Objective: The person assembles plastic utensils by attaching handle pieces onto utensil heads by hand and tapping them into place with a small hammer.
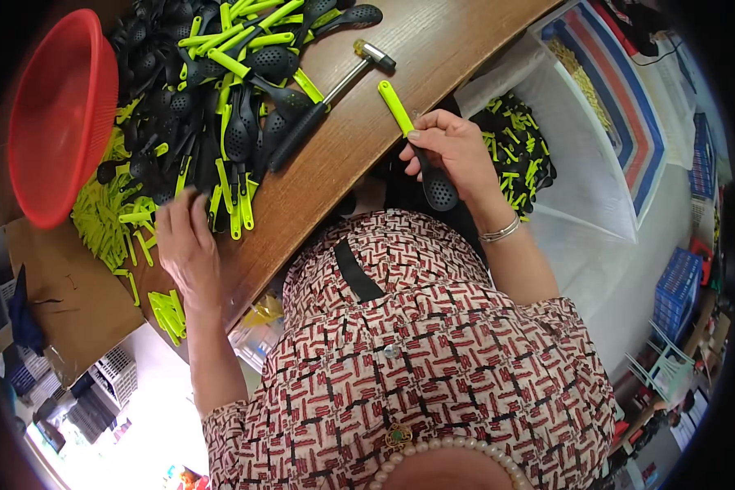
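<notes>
One black perforated spoon (440, 193) with a lime handle (394, 104) is pinched in the grip of the right hand (457, 153), its neck hidden by thumb and fingers. Left of that grip, the left hand (189, 249) blurs beside a spoon heap (241, 135) on the tabletop (335, 184), and whether its fingers clasp anything I cannot tell. Just right of the grip, black-and-lime pieces (516, 151) lie partly hidden behind the wrist.

1 held spoon (396, 107), 1 hammer (308, 124), 1 basin (53, 122); piled spoons (238, 137) uncountable.
</notes>
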The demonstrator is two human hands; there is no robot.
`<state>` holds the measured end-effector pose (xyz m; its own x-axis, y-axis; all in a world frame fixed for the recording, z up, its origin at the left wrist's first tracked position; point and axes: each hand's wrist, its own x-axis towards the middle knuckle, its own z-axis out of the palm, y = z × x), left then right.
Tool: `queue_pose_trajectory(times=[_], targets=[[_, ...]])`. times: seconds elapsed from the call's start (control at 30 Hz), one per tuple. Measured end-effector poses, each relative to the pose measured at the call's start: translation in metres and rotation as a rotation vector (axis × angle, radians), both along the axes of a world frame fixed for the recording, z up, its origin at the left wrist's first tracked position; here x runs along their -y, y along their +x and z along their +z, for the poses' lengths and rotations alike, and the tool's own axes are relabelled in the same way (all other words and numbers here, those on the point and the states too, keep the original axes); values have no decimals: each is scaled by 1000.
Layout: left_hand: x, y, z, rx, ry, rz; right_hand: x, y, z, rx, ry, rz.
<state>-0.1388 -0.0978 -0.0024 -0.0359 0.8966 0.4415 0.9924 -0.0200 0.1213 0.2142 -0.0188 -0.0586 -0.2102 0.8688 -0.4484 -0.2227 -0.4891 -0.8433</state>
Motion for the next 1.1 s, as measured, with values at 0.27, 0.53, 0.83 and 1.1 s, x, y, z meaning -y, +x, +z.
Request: queue_pose_trajectory(times=[0.27, 0.53, 0.83, 1.1], targets=[[-87, 112, 3, -218, -39, -350, -3, 1, 5, 0, -77, 27], [-112, 118, 6, -72, -42, -293, -2, 2, 1, -9, -47, 138], [-33, 119, 11, 293, -154, -541, 1, 2, 3, -14, -78, 124], [-39, 119, 12, 426, 10, -456, 0, 1, 7, 30, -79, 129]])
